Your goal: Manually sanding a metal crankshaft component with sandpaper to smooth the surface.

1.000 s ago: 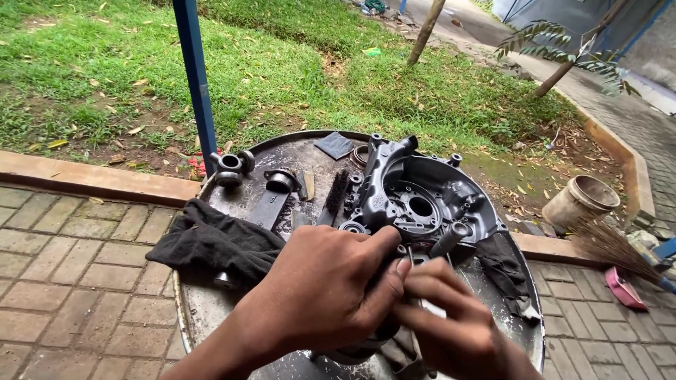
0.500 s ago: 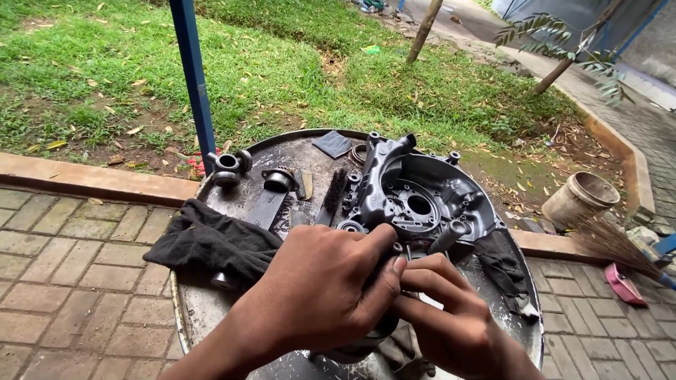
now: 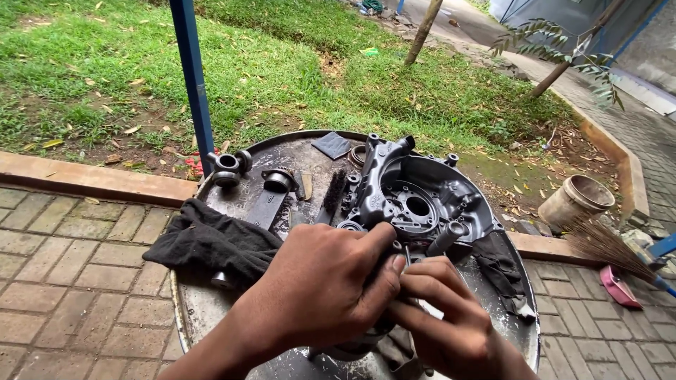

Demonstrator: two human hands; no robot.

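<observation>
Bending over a round metal table [image 3: 211, 317] set on brick paving, the person had both hands together at the table's six o'clock side. The left hand [image 3: 324, 288] lay curled over a small dark part, mostly hidden beneath the palm, its thumb stretched toward two o'clock. The right hand [image 3: 443, 317] met it from four o'clock, fingers [image 3: 429, 271] pinched shut on something thin and metallic between the two hands; what it was I could not tell. Just beyond the knuckles, toward twelve o'clock, sat a grey engine casing [image 3: 422, 200], its hollow side up, a round bore in its middle. A black rag [image 3: 211, 243] was bunched at the table's nine o'clock edge, touching the left hand's wrist side. Another dark rag [image 3: 503, 264] hung at three o'clock. A wire brush [image 3: 332, 193] lay just beside the casing at its nine o'clock. Farther out at eleven o'clock stood small metal fittings [image 3: 229, 167], near a blue pole [image 3: 191, 77] rising from the grass. Well apart at three o'clock, off the table, a tipped pot [image 3: 577, 200] and a broom [image 3: 605, 246] lay on the ground.
</observation>
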